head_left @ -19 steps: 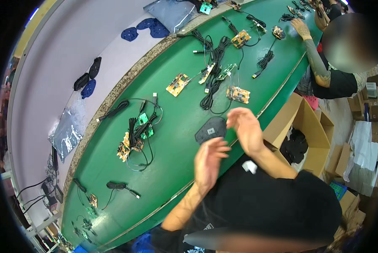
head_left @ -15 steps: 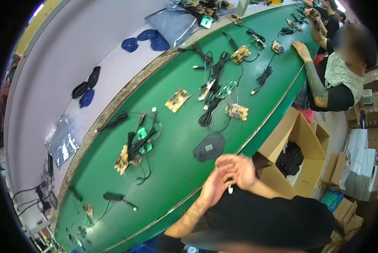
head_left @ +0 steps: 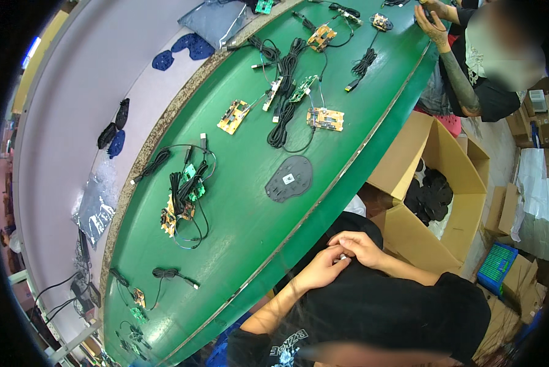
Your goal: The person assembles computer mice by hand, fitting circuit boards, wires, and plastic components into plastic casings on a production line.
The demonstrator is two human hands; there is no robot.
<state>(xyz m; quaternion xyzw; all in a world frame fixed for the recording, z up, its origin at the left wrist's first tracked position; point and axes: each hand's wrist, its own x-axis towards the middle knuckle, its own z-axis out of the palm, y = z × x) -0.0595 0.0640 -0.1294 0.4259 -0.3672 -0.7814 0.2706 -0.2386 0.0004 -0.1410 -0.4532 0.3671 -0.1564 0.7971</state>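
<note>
My left hand (head_left: 322, 270) and my right hand (head_left: 358, 247) meet in front of my dark shirt, off the near edge of the green table (head_left: 237, 208). Their fingers are curled against each other. A small white bit (head_left: 343, 257) shows between them; its kind is too small to tell. Nearest to my hands on the table lies a dark grey rounded plastic cover (head_left: 289, 178) with a white square label. Farther left rests a bundle of black cables with green and tan circuit boards (head_left: 192, 189).
Tan circuit boards (head_left: 233, 117) and a coiled black cable (head_left: 280, 128) lie farther along the table. An open cardboard box (head_left: 448, 235) with black parts (head_left: 430, 194) stands to the right. A co-worker's hand and tattooed arm (head_left: 458, 79) are at the far right. Blue pieces (head_left: 193, 48) sit on the side ledge.
My hands have drawn back from the table's edge toward my body, and their fingers have closed together. The view has shifted. The co-worker's hand has lifted from the table edge.
</note>
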